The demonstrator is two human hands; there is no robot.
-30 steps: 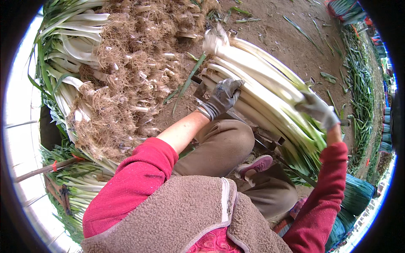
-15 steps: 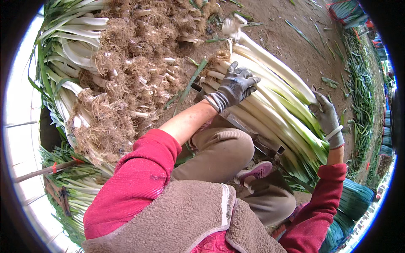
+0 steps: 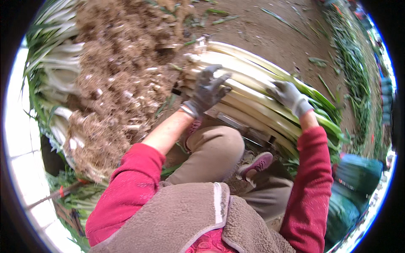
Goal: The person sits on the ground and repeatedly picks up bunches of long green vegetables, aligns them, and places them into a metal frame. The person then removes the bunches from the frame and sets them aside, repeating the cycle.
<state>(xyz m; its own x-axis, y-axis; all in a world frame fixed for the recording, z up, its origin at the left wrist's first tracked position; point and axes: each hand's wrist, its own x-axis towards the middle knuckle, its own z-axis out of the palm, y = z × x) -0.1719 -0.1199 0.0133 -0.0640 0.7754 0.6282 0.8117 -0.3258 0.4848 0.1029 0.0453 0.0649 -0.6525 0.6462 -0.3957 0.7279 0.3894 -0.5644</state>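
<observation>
A thick pile of large green onions (image 3: 249, 84) lies in front of me, white root ends to the left and green leaves to the right. Over the white ends is my left hand (image 3: 209, 89) in a grey glove, fingers spread and none wrapped round a stalk. My right hand (image 3: 290, 96), gloved too, rests flat-fingered on the stalks farther right, where white turns to green. Whether either palm presses on the pile is hidden. A metal frame (image 3: 236, 123) shows under the pile's near side.
On the left lies a large heap of untrimmed green onions with brown, hairy roots (image 3: 105, 122). Loose green leaves (image 3: 352, 76) form a long strip at the right. Wrapped blue-green bundles (image 3: 358, 177) stand at lower right. My bent knee (image 3: 223, 145) is close to the frame.
The view has shifted. My right hand has moved left along the stalks, from the outer far edge onto the pile's middle. The far stalk now lies against the others. My left hand stays over the white ends.
</observation>
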